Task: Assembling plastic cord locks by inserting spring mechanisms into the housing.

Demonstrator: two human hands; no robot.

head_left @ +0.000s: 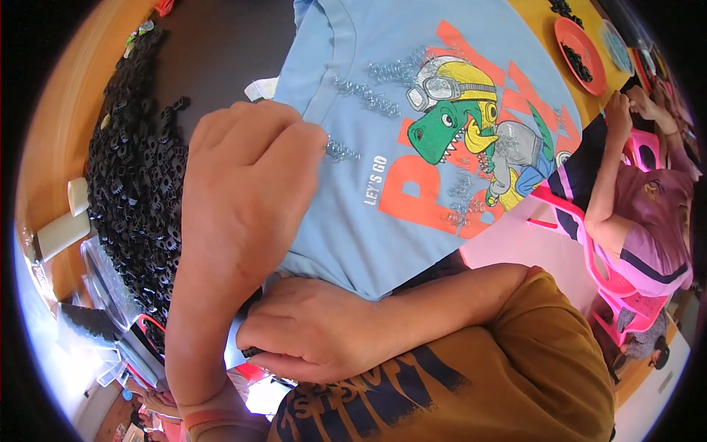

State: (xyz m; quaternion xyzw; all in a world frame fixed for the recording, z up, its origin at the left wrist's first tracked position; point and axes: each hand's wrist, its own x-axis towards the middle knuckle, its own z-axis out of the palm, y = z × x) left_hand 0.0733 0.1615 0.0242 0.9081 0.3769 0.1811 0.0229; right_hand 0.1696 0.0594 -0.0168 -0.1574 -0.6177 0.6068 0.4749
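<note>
My left hand [247, 173] is closed, its back toward me, over the edge of a light blue T-shirt [346, 243] spread out before me. Its fingertips are hidden, beside a small cluster of metal coil springs [343, 152]. Below it, near my body, my right hand [313, 331] is closed in a pinch. A bit of a small black plastic piece [252, 352] shows between its fingers. More springs [398, 72] lie in clumps on the shirt's printed dinosaur and letters. Left of my hands is a large heap of black toothed plastic pieces [136, 191], like claw hair clip halves.
An orange-red plate [580, 57] with black pieces stands at the far right, beside a clear round container [617, 46]. Another person [637, 214] works at the right, on a pink chair [574, 210]. Pale cylindrical blocks [62, 236] sit at the left edge.
</note>
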